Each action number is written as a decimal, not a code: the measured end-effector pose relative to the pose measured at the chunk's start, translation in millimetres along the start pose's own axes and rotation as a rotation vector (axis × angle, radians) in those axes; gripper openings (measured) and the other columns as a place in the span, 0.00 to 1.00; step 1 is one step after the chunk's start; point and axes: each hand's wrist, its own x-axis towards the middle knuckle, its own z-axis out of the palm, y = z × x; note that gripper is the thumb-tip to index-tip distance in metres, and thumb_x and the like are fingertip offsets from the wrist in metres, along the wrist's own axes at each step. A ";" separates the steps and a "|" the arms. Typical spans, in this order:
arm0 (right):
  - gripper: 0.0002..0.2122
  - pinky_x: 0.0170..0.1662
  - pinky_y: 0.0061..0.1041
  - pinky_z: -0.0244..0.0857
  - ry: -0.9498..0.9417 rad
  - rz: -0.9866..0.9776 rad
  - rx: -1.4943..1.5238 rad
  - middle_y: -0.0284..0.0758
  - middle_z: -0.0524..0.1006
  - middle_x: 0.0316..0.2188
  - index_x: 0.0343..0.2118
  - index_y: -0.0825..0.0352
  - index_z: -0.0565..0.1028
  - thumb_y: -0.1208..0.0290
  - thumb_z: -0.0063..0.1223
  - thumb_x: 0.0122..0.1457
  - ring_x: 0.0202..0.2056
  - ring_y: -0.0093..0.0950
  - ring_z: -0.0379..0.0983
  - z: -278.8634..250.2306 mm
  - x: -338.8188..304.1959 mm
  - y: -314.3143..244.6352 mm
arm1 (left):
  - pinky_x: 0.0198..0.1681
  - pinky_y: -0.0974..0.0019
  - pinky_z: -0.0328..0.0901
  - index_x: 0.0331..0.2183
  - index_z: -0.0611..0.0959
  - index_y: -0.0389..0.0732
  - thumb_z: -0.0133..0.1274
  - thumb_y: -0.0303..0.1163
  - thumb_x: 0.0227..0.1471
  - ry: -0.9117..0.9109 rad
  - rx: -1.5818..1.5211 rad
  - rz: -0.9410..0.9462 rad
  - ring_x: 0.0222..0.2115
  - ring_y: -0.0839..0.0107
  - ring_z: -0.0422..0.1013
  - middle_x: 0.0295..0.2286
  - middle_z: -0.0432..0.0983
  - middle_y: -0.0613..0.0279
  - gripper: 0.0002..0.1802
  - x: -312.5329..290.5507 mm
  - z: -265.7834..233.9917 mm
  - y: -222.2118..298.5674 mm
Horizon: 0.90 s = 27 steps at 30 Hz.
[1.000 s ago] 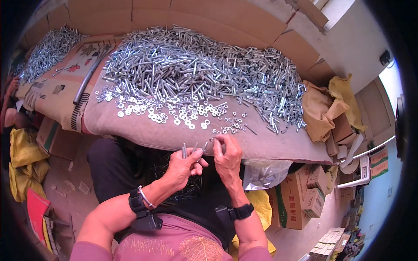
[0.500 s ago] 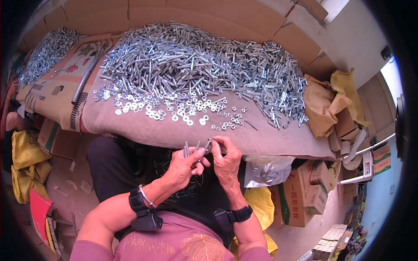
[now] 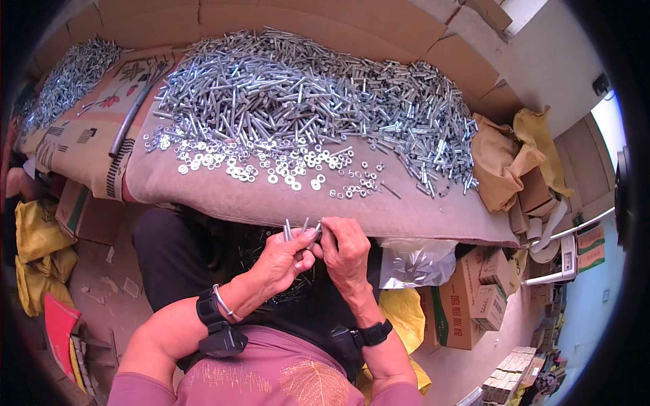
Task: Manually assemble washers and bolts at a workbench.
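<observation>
My left hand is closed around several metal bolts, whose shafts stick up between thumb and fingers. Pressed close beside it, my right hand pinches the upper end of one of these bolts; any small part between its fingertips is hidden. Both hands are over my lap, just in front of the padded bench. On the bench lies a wide heap of silver bolts, with loose washers and small nuts or rings scattered along its near side.
A metal bar lies on a patterned cloth at left, near a second bolt pile. Cartons and a silver plastic bag sit below the bench at right. Yellow sacks lie at far left, near another person's arm.
My right hand has moved slightly down and left, closer to my left hand, and its fingers have folded over the bolt's end. My left hand keeps its hold on the bolts.
</observation>
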 end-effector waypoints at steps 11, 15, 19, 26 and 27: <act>0.11 0.53 0.42 0.54 -0.037 -0.050 -0.373 0.36 0.72 0.34 0.37 0.66 0.72 0.74 0.55 0.48 0.40 0.35 0.67 -3.8 24.9 36.3 | 0.15 0.80 0.55 0.33 0.76 0.32 0.51 0.33 0.54 0.024 0.040 0.028 0.14 0.79 0.66 0.21 0.75 0.55 0.12 7.7 -2.2 3.5; 0.07 0.56 0.43 0.50 -0.095 -0.078 -0.508 0.35 0.72 0.35 0.32 0.66 0.73 0.74 0.53 0.50 0.40 0.33 0.67 8.6 28.2 54.0 | 0.14 0.80 0.55 0.32 0.75 0.34 0.51 0.33 0.54 0.027 0.037 0.043 0.14 0.78 0.66 0.21 0.75 0.54 0.11 12.4 1.0 1.4; 0.05 0.56 0.43 0.49 -0.018 -0.065 -0.428 0.34 0.73 0.33 0.31 0.65 0.73 0.75 0.51 0.50 0.39 0.33 0.68 6.9 27.7 47.1 | 0.14 0.81 0.54 0.30 0.73 0.35 0.50 0.34 0.55 0.050 0.077 0.048 0.12 0.79 0.62 0.21 0.74 0.54 0.10 13.5 7.5 4.5; 0.04 0.47 0.35 0.61 -0.002 0.199 0.088 0.37 0.75 0.27 0.29 0.68 0.74 0.78 0.53 0.49 0.33 0.38 0.70 -11.2 6.6 17.8 | 0.13 0.80 0.55 0.31 0.74 0.35 0.50 0.34 0.55 0.007 0.145 0.055 0.13 0.79 0.65 0.21 0.75 0.55 0.11 11.2 17.0 2.8; 0.04 0.45 0.33 0.63 0.030 0.222 0.136 0.37 0.76 0.26 0.29 0.69 0.75 0.79 0.54 0.49 0.32 0.40 0.71 -13.0 4.2 16.0 | 0.13 0.81 0.55 0.32 0.75 0.34 0.50 0.34 0.55 -0.001 0.170 0.059 0.13 0.79 0.66 0.21 0.75 0.56 0.11 10.8 16.4 0.2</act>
